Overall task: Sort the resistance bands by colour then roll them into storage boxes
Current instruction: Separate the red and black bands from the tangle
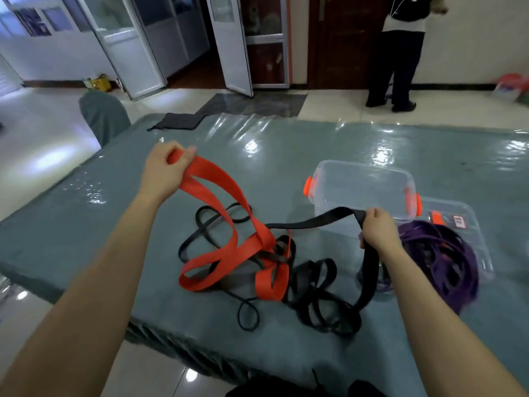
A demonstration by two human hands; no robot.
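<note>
Table [372, 144]: grey-green cloth under clear plastic sheet, tiled room.
Left hand [164, 170]: fingers curled round a wide flat orange-red resistance band [217, 184], raised over the left side.
Right hand [378, 227]: clenched on a flat black resistance band [323, 219], in front of the clear plastic storage box [357, 181].
Tangle: both bands trail into a heap mid-table.
Purple bands [440, 253]: piled on a clear lid [469, 216], right side.

Left hand [164, 170] grips the red band [226, 222]; right hand [378, 229] grips a black band [315, 220] over the table [86, 224]
</note>
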